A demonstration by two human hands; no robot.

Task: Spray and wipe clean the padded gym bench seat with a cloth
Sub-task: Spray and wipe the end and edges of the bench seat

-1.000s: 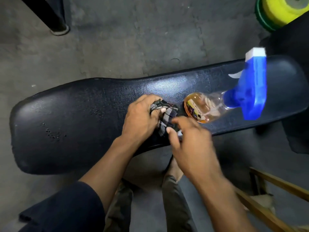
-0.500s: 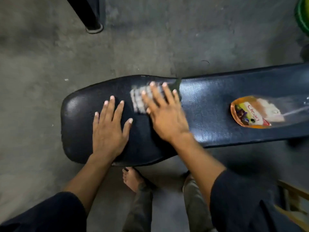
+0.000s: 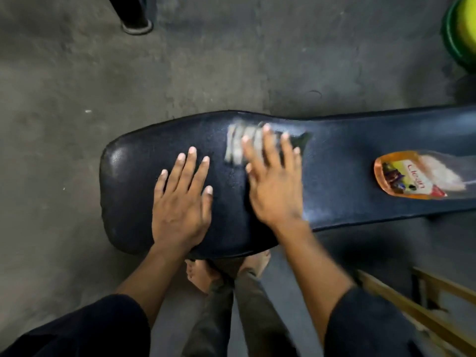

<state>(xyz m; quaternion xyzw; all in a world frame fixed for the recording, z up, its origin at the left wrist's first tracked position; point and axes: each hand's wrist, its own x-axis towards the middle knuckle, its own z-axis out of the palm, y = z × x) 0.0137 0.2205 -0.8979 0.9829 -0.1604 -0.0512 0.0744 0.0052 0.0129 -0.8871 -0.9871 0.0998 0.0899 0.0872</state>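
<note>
Bench seat (image 3: 334, 155) lies lengthways before you, mid-wipe. Your left hand (image 3: 180, 202) rests flat and empty on its wide end; your right hand (image 3: 273, 181) presses the cloth (image 3: 235, 145) under spread fingers, no closed grip. Next, I'd judge, sweep toward the spray bottle (image 3: 412, 179) lying at right.

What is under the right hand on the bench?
A striped cloth lies under the right hand, pressed flat on the black bench seat. Its left part sticks out; the rest is covered.
</note>
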